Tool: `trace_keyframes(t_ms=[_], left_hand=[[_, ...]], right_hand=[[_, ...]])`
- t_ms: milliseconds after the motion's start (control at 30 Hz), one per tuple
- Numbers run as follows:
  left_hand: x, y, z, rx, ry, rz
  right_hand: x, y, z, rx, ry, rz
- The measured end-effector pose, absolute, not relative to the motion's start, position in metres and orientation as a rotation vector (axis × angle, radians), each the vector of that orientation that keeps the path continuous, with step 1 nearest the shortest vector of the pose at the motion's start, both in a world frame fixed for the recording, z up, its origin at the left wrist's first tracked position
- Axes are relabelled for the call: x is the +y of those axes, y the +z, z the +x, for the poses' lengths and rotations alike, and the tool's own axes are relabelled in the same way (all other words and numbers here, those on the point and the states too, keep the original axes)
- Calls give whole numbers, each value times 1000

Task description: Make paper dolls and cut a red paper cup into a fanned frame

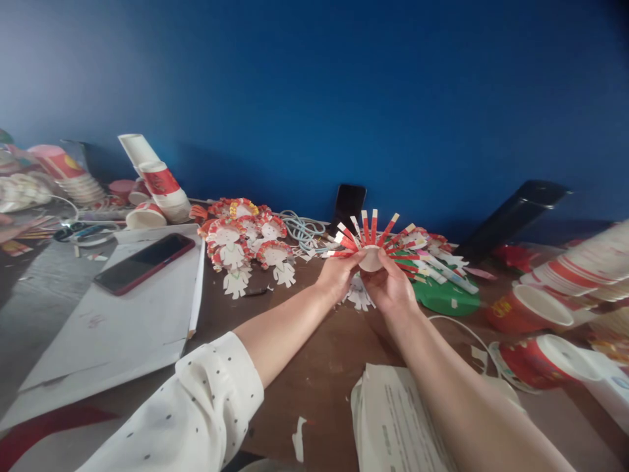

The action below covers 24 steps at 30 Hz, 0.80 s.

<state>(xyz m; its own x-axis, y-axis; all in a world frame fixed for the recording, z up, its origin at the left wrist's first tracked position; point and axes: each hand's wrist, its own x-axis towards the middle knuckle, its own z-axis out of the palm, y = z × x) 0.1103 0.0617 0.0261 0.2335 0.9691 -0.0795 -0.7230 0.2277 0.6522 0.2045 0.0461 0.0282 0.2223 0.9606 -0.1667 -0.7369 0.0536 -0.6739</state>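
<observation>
Between my two hands is a paper cup (pixel 372 259) cut into narrow red and white strips, which fan out around its pale round base. My left hand (pixel 339 274) grips its left side, thumb on the base. On the other side my right hand (pixel 392 283) pinches the base with the thumb, fingers curled behind. A white paper figure (pixel 360 295) lies on the table just below the hands. To the left rests a pile of paper dolls (pixel 246 239) with red fringed heads.
A phone (pixel 145 262) lies on a white box (pixel 108 328) at left. Stacked paper cups (pixel 164 190) lean behind it. At right are more cups (pixel 545 308), a dark cylinder (pixel 514 216) and a green piece (pixel 447 298). Printed sheets (pixel 393 419) lie in front. A blue wall (pixel 314 98) closes the back.
</observation>
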Motion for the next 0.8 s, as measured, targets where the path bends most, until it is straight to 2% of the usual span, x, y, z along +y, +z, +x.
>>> trace_keyframes(t_ms=[800], left_hand=[[67,24,105,495,1231,498]], right_hand=[[42,31,200,-470,1351,-749]])
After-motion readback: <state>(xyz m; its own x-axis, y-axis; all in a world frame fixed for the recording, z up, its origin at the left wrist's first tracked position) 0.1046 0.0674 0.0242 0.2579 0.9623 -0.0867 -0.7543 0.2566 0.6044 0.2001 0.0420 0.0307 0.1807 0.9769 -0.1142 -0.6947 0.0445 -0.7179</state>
